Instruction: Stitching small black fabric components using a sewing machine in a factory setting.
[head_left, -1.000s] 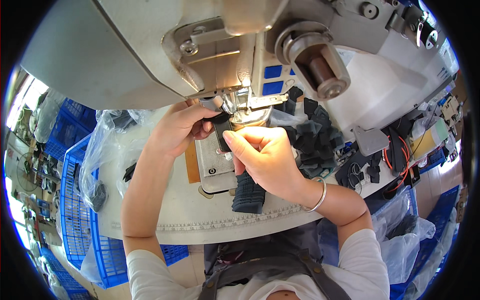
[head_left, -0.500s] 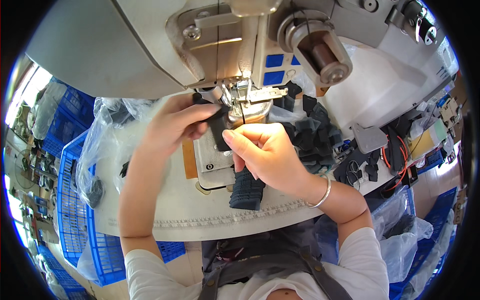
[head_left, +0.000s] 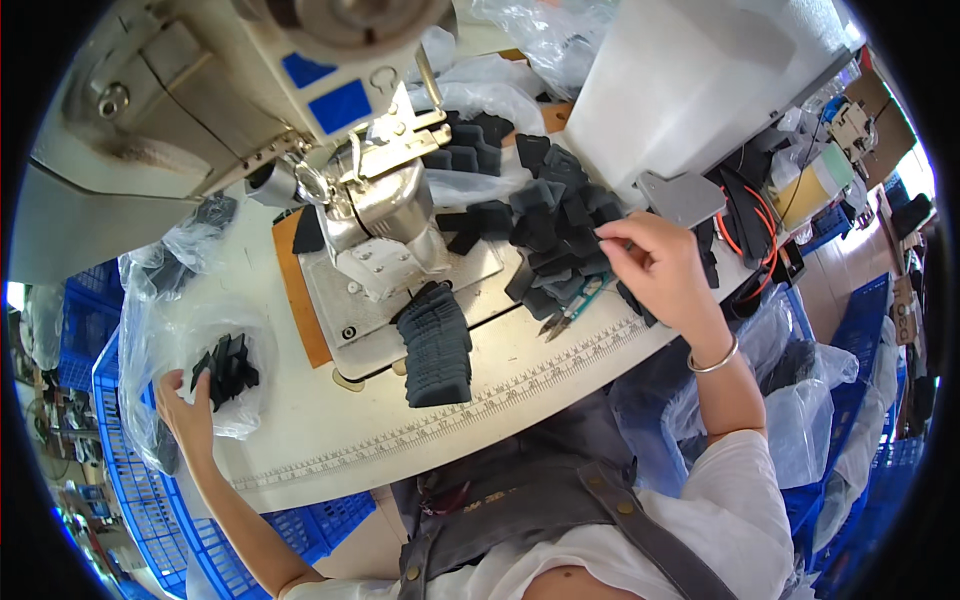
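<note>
At the left of the table my left hand is open, thumb and fingers apart, beside a small heap of black pieces on clear plastic. Over at the right, my right hand has its fingers bent together in a pinch. Its fingertips are at the edge of a pile of dark grey, flat fabric-like pieces; what they grip, if anything, is hidden. Between the hands, a neat overlapping stack of dark pieces lies in front of the sewing machine.
Thread snips with teal handles lie beside the pile. A ruler scale runs along the table's curved front edge. A blue crate stands at the left below the table. Clear plastic bags hang at the right, near orange cable.
Both hands have left the machine's needle area, where they held a dark piece. The left went left to the black heap, the right to the pile. The view has turned and shifted right.
</note>
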